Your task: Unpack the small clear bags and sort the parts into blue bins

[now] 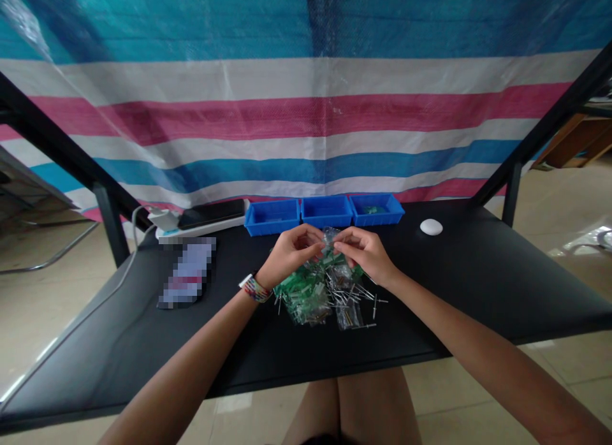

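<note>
Behind everything, a striped sheet (pixel 268 116) is hanging in blue, white and pink, its plastic weave creasing and shining on my feed. In front of it, the black worktop (pixel 478 273) is stretching out smooth and faintly glossy. Three blue trays (pixel 327 219) are standing side by side at its back, boxy and rigid. A heap (pixel 306 292) of crinkled green and clear packets is lying nearer me, so from this distance I am judging the work to be at an early stage: only a little greenish stuff (pixel 375 210) is showing in the right-hand tray (pixel 382 218), while plenty is lying outside. Over the heap, the left hand (pixel 292 248) and right hand (pixel 368 254) are holding a small clear bag (pixel 329 236) between them, each pinching narrowly; I am not making out its contents. Thin silvery metal pins (pixel 366 295) are lying loose at the heap's right, and slim brass-coloured pieces (pixel 351 316) are showing through a clear packet (pixel 342 320)
</note>
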{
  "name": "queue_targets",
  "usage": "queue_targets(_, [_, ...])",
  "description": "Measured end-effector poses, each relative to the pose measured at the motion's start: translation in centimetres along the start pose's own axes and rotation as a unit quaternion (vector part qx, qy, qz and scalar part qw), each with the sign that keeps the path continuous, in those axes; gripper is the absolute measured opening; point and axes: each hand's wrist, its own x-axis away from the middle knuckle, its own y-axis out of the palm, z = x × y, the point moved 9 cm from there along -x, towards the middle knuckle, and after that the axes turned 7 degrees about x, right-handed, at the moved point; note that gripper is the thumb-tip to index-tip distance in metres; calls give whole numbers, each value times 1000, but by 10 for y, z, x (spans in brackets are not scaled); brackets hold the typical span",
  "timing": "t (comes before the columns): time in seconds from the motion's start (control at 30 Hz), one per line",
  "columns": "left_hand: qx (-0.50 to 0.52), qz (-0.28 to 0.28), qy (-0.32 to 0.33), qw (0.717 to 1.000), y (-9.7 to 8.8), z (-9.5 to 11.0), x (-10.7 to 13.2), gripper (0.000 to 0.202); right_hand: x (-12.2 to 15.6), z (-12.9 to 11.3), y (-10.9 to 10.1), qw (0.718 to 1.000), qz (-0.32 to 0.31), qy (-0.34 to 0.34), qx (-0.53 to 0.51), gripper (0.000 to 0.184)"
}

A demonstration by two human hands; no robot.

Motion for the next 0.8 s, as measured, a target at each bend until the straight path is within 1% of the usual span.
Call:
queue_targets(0.07, [2,-14,2,1000,2,-1,0,26,0,1,0,1000,-3,1,1,25])
queue_targets(0.23, [10,-7,15,1000,0,0,-2,25,-2,9,-1,1000,-1,14,1,28])
queue_targets(0.37, [-4,-24,8,1000,4,-1,-1,26,-2,12,-1,1000,-1,19,5,27])
queue_targets(0.57, [-48,-32,7,998,8,-3,1,21,0,6,1,1000,-11,13,10,29])
queue_targets(0.67, [-52,-31,10,998,9,-3,1,23,0,4,2,1000,-11,12,25,27])
queue_targets(0.8, [-51,-35,14,998,9,-3,1,24,1,2,6,999,-21,16,43,33])
